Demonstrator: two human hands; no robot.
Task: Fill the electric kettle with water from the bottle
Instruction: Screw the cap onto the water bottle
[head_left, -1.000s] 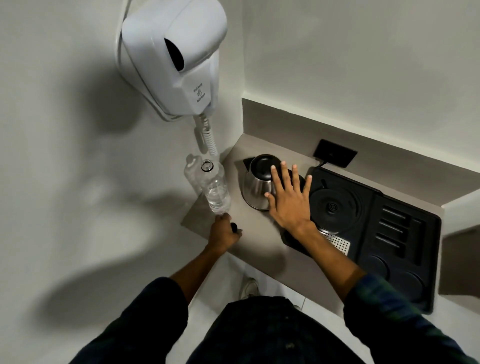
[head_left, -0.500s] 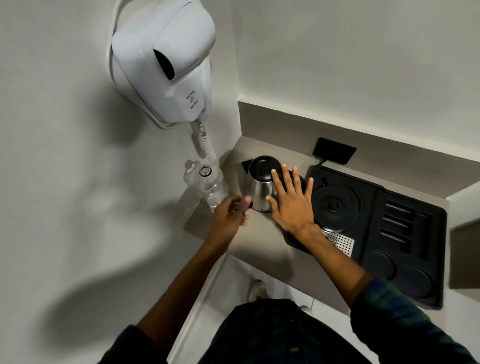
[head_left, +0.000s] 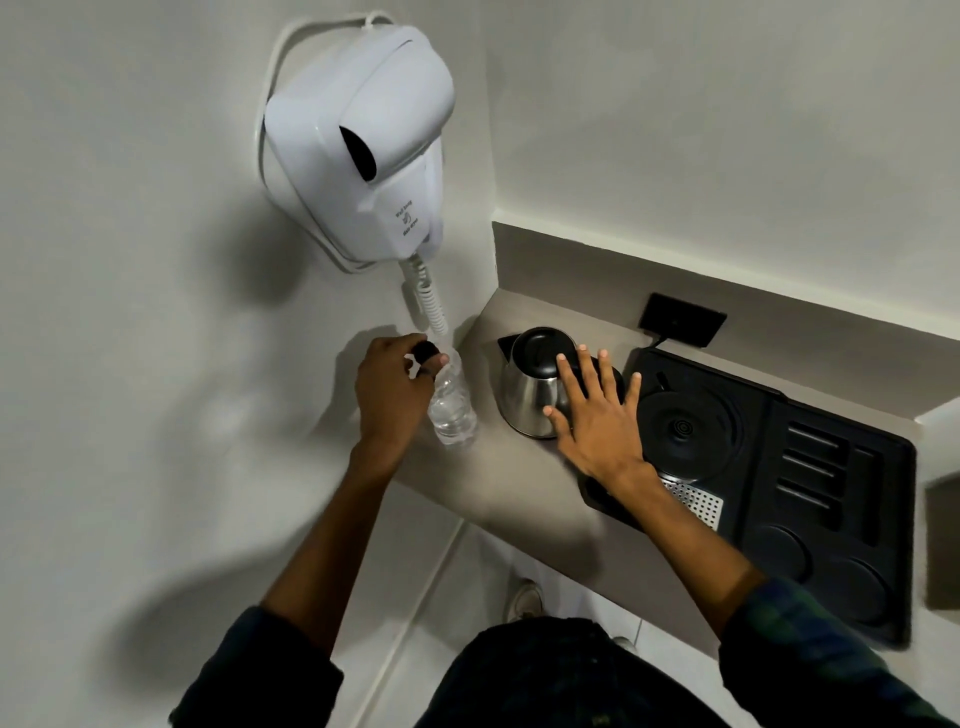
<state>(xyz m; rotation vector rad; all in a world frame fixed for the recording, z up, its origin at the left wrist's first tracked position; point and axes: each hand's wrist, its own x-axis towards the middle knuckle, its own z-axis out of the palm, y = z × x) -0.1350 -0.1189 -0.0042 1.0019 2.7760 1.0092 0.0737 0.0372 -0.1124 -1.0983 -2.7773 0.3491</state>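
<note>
Two walls meet in a pale corner, and we look down on a grey counter (head_left: 519, 483) fitted into it. A white wall-mounted hair dryer (head_left: 363, 150) hangs on the left wall, its coiled cord dropping toward the counter. A black tray (head_left: 831, 467) with moulded recesses fills the counter's right side, the round kettle base (head_left: 685, 431) set in it, and a dark wall socket (head_left: 681, 319) sits behind.

We see the steel electric kettle (head_left: 535, 389), black lid shut, standing on the bare counter just left of the tray. Our right hand (head_left: 597, 421) lies flat with fingers spread over the kettle's handle side. The clear water bottle (head_left: 452, 405) stands upright just left of the kettle, near the counter's left edge. Our left hand (head_left: 395, 389) curls over the bottle's top, fingertips closed on something dark there, probably the cap, though blur makes that uncertain.

Half a second ago the left hand was lower, between bottle and kettle, and the bottle's mouth showed open; now the hand covers it. The right hand has stayed put.
</note>
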